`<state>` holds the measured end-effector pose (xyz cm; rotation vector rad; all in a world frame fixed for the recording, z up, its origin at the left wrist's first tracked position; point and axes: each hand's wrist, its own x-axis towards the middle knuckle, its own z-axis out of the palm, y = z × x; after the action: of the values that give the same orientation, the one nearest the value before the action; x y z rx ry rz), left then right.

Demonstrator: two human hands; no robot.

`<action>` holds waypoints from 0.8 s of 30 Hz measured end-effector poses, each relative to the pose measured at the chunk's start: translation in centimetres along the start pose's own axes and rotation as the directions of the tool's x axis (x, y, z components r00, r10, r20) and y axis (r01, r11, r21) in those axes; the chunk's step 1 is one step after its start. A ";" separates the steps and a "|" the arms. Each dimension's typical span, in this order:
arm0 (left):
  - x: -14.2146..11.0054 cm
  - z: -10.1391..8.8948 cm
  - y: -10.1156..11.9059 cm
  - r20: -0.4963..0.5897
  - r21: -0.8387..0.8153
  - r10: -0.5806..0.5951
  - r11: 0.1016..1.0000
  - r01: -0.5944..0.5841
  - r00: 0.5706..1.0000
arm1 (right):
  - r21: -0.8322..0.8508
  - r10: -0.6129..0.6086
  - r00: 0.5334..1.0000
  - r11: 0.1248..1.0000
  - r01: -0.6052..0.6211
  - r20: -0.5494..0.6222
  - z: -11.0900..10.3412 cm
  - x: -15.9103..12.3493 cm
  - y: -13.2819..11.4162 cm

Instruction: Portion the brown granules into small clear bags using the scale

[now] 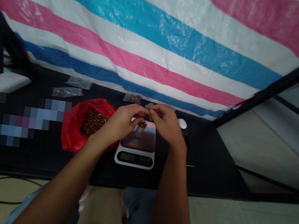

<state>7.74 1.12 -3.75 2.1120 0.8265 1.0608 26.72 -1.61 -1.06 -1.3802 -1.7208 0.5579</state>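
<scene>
A small white cup [142,126] with brown bits in it stands on the steel plate of a white kitchen scale [135,158]. My left hand [126,121] hovers at the cup's left, fingers stretched forward and thumb apart, close to the rim. Across from it, my right hand [166,124] has its fingers bent together in a pinch; what they hold, if anything, I cannot make out. The fingertips of both hands meet just behind the cup. Partly hidden behind my right hand is a clear plastic bag [171,108] with dark contents.
Left of the scale sits an open red plastic bag [73,131] full of brown pieces [92,122]. Small clear bags [67,92] lie at the back, one filled bag [133,98] among them. A white spoon-like piece [182,123] lies right. A striped sheet [149,34] hangs behind the black table [214,162].
</scene>
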 end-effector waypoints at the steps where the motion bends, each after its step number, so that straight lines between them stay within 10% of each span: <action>1: 0.0 0.2 -0.1 -0.001 -0.031 -0.011 0.999 0.011 1.000 | -0.003 0.001 1.000 1.000 -0.001 -0.001 0.0 0.0 0.1; 17: -0.1 0.6 -0.1 0.062 -0.042 -0.023 0.999 0.026 0.998 | -0.013 0.015 1.000 1.000 -0.015 -0.018 -0.2 -0.1 0.4; 24: -0.2 -0.2 0.3 -0.025 0.016 -0.037 0.999 0.037 0.999 | -0.199 0.035 0.978 0.977 -0.076 -0.203 0.0 0.6 2.8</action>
<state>7.49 0.84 -3.56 2.0929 0.8856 1.0664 28.28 -0.26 -3.03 -1.5769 -1.6154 0.2657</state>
